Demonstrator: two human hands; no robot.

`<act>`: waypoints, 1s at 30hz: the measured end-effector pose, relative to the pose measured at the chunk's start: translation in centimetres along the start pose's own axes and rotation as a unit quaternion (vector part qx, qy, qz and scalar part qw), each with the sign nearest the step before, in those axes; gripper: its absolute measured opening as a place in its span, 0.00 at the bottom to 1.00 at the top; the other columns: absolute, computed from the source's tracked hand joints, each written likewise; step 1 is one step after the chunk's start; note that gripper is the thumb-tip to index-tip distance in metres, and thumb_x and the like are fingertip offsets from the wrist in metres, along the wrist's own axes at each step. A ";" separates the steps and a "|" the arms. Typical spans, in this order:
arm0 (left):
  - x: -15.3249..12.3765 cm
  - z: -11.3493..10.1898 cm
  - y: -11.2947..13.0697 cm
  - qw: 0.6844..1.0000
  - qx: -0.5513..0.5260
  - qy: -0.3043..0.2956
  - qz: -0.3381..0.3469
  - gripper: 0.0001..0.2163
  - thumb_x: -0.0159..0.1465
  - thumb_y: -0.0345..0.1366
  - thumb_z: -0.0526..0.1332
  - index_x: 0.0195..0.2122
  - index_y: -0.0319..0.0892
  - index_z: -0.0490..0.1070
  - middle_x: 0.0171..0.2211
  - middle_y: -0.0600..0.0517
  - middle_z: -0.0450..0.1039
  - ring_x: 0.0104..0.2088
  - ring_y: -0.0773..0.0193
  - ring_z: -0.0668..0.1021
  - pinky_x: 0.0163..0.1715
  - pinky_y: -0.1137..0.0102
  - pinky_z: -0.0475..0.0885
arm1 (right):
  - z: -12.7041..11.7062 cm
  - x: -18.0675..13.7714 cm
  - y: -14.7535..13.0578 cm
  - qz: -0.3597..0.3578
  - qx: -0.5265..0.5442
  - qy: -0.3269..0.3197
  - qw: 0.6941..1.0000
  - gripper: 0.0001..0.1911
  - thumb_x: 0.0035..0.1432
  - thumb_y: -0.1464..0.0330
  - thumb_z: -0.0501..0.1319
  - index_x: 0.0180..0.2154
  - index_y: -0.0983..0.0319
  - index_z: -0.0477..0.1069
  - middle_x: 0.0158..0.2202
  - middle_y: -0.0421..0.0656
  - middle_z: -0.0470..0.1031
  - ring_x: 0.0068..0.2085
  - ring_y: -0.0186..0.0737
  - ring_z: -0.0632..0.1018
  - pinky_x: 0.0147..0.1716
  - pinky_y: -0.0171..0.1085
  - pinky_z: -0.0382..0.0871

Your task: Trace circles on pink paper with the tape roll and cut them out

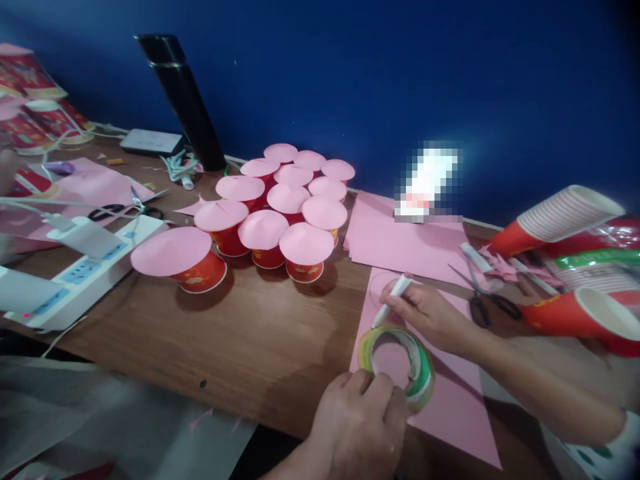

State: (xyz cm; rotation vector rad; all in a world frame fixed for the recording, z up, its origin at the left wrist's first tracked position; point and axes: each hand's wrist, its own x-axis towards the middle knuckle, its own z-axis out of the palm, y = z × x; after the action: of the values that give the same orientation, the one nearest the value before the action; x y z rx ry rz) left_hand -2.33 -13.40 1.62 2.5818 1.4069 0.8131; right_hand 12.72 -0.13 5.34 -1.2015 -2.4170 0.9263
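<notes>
Seems midway through tracing, with one round outline [371, 287] already on the pink sheet [453, 407] and another probably underway around the tape roll [368, 347] lying flat there. Grips a white marker [396, 297] in the right hand [425, 312], with its tip at the roll's far edge, and holds the near rim with the left hand [357, 420], fingers curled. Has a cluster of disc-topped red cups [305, 247] standing leftward; likely leaves the stacked pink paper [410, 247] and uncapped cups [570, 217] to use. Works on a brown wooden counter [240, 340] carrying scissors [481, 307] and a power strip [83, 270], against a blue wall [325, 67].
</notes>
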 end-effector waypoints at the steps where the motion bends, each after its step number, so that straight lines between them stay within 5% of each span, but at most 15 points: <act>1: 0.0 -0.1 0.0 1.000 0.003 0.002 0.002 0.04 0.59 0.29 0.56 0.28 0.43 0.62 0.23 0.55 0.65 0.22 0.63 0.68 0.18 0.67 0.60 | -0.1 -0.4 0.3 0.001 0.012 0.010 1.000 0.16 0.63 0.61 0.49 0.30 0.62 0.68 0.27 0.41 0.72 0.29 0.37 0.72 0.30 0.34 0.66; 17: 0.0 -0.8 -0.1 0.998 -0.006 -0.059 0.000 0.04 0.63 0.31 0.54 0.33 0.43 0.66 0.28 0.53 0.67 0.27 0.63 0.70 0.25 0.68 0.64 | 0.1 -8.3 2.1 0.072 0.086 0.122 0.986 0.14 0.63 0.63 0.51 0.33 0.63 0.70 0.29 0.41 0.73 0.32 0.37 0.74 0.33 0.34 0.67; 25: -0.1 -0.7 -0.2 0.998 -0.002 -0.060 0.017 0.07 0.65 0.32 0.52 0.37 0.42 0.69 0.30 0.51 0.69 0.31 0.64 0.72 0.31 0.70 0.67 | 1.5 -12.8 0.4 0.113 0.081 0.173 0.975 0.10 0.62 0.64 0.52 0.37 0.61 0.70 0.31 0.40 0.75 0.32 0.37 0.75 0.33 0.33 0.67; 30: 0.1 -1.1 -0.1 0.997 0.001 -0.072 0.017 0.08 0.65 0.31 0.51 0.36 0.42 0.70 0.30 0.51 0.70 0.30 0.65 0.72 0.30 0.71 0.67 | 3.7 -15.0 -0.8 0.070 0.031 0.211 0.974 0.09 0.61 0.67 0.53 0.41 0.61 0.69 0.37 0.45 0.76 0.38 0.40 0.76 0.38 0.36 0.69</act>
State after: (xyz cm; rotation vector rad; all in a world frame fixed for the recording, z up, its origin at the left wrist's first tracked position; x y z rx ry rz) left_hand -2.89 -13.39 2.56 2.6127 1.3273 0.6165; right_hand 19.54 -13.85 3.46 -1.3975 -1.9763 0.6913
